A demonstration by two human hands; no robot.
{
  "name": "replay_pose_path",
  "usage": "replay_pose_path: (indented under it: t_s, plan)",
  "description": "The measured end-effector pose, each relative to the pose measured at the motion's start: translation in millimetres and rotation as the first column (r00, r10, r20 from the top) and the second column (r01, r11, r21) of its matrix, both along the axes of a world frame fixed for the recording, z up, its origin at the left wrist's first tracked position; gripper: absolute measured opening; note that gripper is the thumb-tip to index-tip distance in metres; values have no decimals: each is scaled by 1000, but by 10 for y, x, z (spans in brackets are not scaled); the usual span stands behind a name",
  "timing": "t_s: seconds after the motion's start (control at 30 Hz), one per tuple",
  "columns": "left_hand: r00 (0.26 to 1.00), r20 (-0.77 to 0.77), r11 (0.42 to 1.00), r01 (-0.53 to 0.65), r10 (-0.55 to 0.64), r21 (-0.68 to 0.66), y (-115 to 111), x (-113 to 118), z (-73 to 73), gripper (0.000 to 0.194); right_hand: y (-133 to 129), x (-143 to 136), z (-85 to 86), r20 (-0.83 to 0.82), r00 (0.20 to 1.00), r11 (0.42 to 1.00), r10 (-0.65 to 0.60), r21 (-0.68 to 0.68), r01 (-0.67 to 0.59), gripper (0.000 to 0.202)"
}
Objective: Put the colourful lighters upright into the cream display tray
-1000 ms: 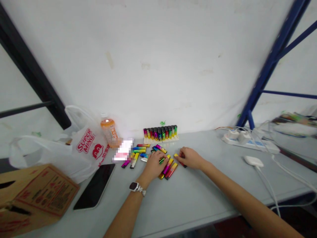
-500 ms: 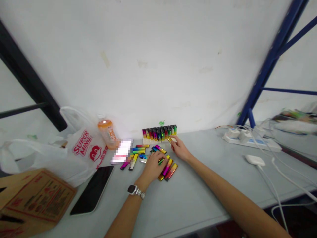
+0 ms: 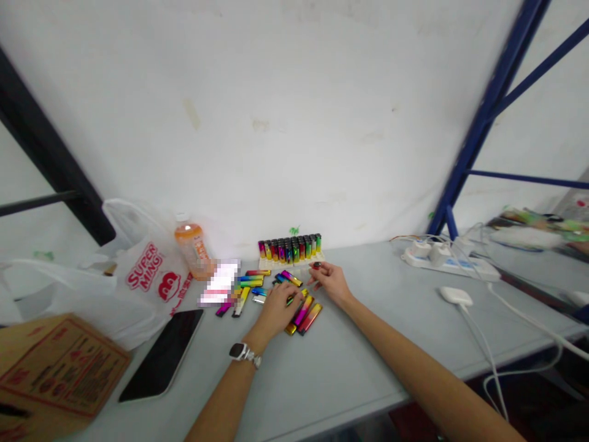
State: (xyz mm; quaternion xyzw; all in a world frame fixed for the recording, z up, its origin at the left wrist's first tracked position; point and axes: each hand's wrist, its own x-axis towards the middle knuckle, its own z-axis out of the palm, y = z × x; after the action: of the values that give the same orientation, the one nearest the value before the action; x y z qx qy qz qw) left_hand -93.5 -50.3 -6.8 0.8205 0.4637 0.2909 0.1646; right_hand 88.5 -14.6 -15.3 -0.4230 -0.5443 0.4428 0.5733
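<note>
The white lighter rack (image 3: 285, 266) runs crosswise beyond the nearer right hand (image 3: 330, 281), which pinches a lighter (image 3: 316, 266), while the left hand (image 3: 277, 307) curls half-open over loose lighters (image 3: 303, 312), its hold unclear.

Loose lighters (image 3: 311, 318) lie before the tray (image 3: 269, 266), between the bottle (image 3: 196, 253) and the power strip (image 3: 464, 266).

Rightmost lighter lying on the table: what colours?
The lighter is red fading to yellow, seen in the head view.
</note>
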Motion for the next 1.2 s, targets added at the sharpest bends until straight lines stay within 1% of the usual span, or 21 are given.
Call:
replay_pose_path:
  t_s: [0.03,0.1,0.13,0.17,0.2,0.27,0.37,0.47,0.53,0.67,0.77,0.87,1.03,1.2]
  plan:
    - [1000,3,1000,1,-1,4,1,1,-2,25,-11,-2,1,58,998,999,-35,42,33,38]
    - [1000,9,1000,-1,1,14,1,4,-2,26,-32,-16,1,150,975,978,-161,160,137,38]
    - [1000,10,1000,-3,3,17,-1,6,0,26,-42,-29,2,153,965,962,-211,206,178,36]
    - [1000,10,1000,-4,4,17,-4,7,3,26,-52,-47,4,128,966,955,-226,224,194,33]
    - [1000,10,1000,-5,5,15,-6,8,6,26,-61,-67,9,84,976,962,-200,208,179,29]
    - [1000,12,1000,-7,7,4,-12,9,13,24,-79,-103,24,-19,996,988,-93,121,94,27]
    - [1000,10,1000,-12,13,-12,-19,8,21,22,-107,-118,61,-129,991,999,19,-30,-24,34]
    - [1000,0,1000,-11,11,-5,-18,7,18,24,-123,-84,90,-193,980,979,49,-184,-86,47]
    - [1000,-4,1000,-10,10,8,-13,9,10,25,-114,-58,87,-180,984,970,18,-234,-61,55]
    - [1000,-9,1000,-10,11,9,2,13,-6,24,-50,-45,23,-52,991,978,-125,-172,114,55]
    - [1000,-16,1000,-5,5,3,8,13,-11,26,-10,-58,-24,-1,981,972,-196,-129,195,50]
    - [1000,-13,1000,-1,2,11,5,11,-10,26,-26,-64,-27,1,979,974,-206,-92,205,49]
    - [1000,-18,1000,-12,13,28,-6,13,-3,24,-81,-62,-1,-29,993,991,-118,-70,116,55]
    - [1000,-9,999,-17,17,35,-11,22,7,24,-8,-65,-65,49,977,975,-208,-63,211,48]
